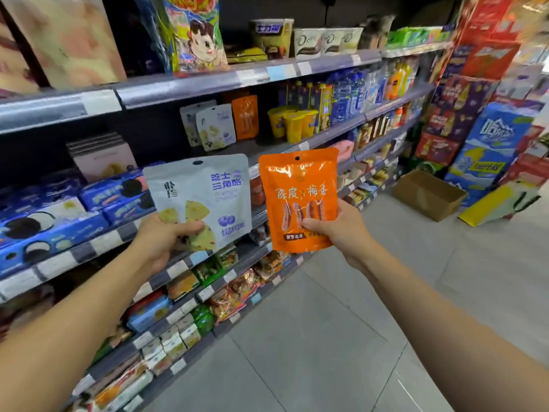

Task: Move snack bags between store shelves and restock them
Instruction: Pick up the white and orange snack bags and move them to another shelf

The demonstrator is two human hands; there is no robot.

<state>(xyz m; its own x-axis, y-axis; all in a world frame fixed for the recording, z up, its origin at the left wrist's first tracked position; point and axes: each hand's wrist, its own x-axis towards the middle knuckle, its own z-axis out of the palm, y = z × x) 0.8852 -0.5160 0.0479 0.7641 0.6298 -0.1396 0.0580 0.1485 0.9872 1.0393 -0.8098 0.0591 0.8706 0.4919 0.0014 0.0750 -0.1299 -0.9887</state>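
Both forearms reach out from the bottom edge. Left hand (162, 239) pinches the lower corner of a pale grey snack bag (202, 197), thumb across its front; right hand (341, 230) grips the lower right edge of an orange snack bag (298, 197) the same way. These 2 bags stand upright, just beside each other, before the shelves (184, 87), where matching grey pouches (209, 126) and an orange pouch (245, 116) stand.

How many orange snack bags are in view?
2. One orange bag is held in the right hand; another orange bag stands on the shelf above, beside the white cheese bags. More may be hidden behind it.
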